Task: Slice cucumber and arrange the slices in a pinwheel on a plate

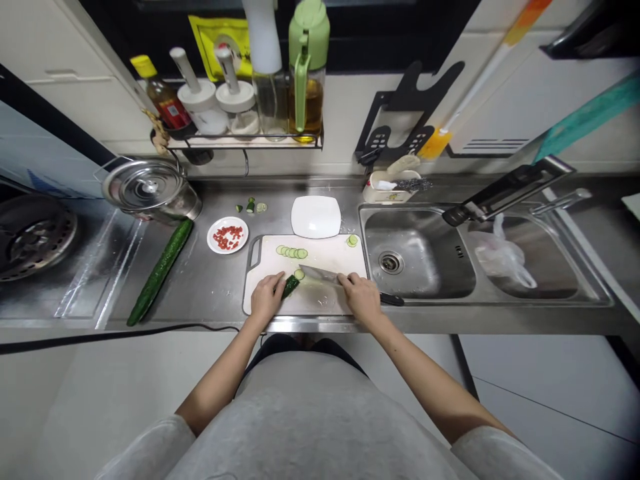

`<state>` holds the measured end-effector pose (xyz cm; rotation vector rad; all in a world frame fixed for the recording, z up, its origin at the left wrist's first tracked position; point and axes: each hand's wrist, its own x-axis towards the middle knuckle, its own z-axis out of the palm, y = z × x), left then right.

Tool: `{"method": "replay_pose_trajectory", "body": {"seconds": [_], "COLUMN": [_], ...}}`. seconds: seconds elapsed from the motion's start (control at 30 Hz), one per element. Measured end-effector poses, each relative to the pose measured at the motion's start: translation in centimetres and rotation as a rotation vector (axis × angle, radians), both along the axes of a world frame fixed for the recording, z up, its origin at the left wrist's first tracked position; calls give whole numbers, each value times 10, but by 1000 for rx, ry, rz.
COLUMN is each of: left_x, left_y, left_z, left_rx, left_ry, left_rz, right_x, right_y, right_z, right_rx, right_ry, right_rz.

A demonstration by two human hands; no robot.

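My left hand point(267, 298) is closed on a dark green cucumber piece point(291, 287) lying on the white cutting board point(313, 303). My right hand point(361, 298) grips a knife point(320, 274); its black handle juts out past the board's right edge. The blade points left, its tip close to a single round slice point(299, 274) at the cut end of the cucumber. Farther back on the board, several overlapping cucumber slices point(291, 252) form a row. A few more slices point(352, 240) sit in the board's far right corner.
A whole cucumber point(161, 272) lies at left beside a lidded steel pot point(150, 190). Behind the board are a white plate point(316, 217), a small plate point(243, 244) of chopped red bits and cucumber ends point(251, 205). At right is a double sink point(425, 250); a bottle rack point(250, 141) hangs above.
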<state>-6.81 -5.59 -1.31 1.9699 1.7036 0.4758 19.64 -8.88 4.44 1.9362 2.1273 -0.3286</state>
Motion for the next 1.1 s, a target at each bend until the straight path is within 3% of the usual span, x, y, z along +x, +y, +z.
{"method": "replay_pose_trajectory", "body": {"seconds": [0.13,0.27,0.43,1.1], "left_x": [16,47,72,64], "left_y": [14,31,41,43], "left_z": [13,24,23,17], "left_rx": [-36,-138,-197,-203], "left_ry": [51,230,378,172], "left_rz": [49,27,-31,-20], "right_x": [8,6,5,14], "right_y": [-9,-19,-27,-30], "right_z": [-2,-3,-2,-6], "right_rx": [-3,-7,-9,-5], "right_ry": [-19,-11,-15,12], "right_rz": [-73,-92,-140,-196]}}
